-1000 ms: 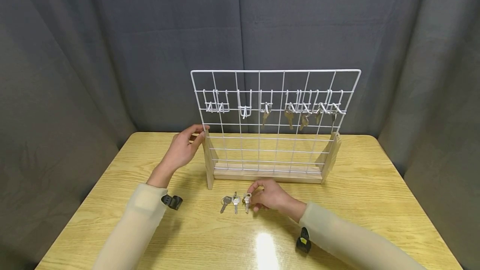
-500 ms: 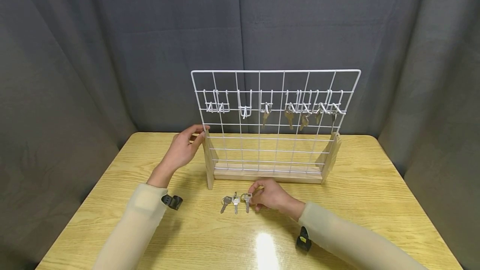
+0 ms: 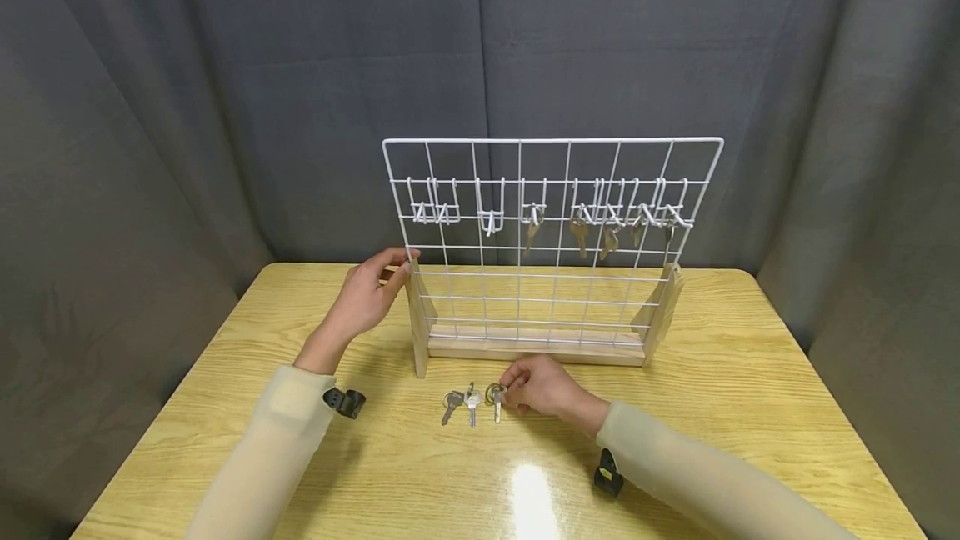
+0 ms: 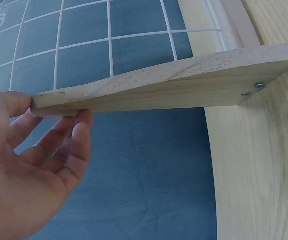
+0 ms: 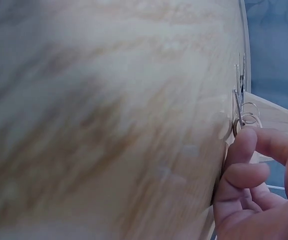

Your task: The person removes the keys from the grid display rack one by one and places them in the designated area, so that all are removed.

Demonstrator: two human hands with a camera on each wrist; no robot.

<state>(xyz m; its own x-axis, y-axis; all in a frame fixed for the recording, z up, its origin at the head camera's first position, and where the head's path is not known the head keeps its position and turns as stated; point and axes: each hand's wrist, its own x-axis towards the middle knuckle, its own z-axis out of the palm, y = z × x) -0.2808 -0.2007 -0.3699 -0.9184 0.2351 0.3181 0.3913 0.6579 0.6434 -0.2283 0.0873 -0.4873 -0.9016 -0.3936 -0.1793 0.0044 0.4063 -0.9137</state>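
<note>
My left hand (image 3: 366, 297) grips the upper end of the wooden side post (image 4: 168, 82) of a white wire grid rack (image 3: 517, 275), thumb on one face and fingers on the other. In front of the rack, my right hand (image 3: 546, 386) pinches the ring end of a silver key (image 3: 498, 410) between thumb and index finger, close over the table. The right wrist view shows the ring (image 5: 252, 119) right at those fingertips. To its left lie a silver key (image 3: 472, 408) and a darker key (image 3: 452, 407), each with a ring.
White hooks line the rack's upper part; several keys hang on the right ones, such as a brass key (image 3: 579, 237). Three hooks at the left, one of them a double-wire hook (image 3: 491, 222), carry no key. Grey curtains (image 3: 337, 90) surround the wooden table (image 3: 262, 340).
The right fingers have closed on the rightmost table key, which has shifted and turned slightly. My left hand stays at the post.
</note>
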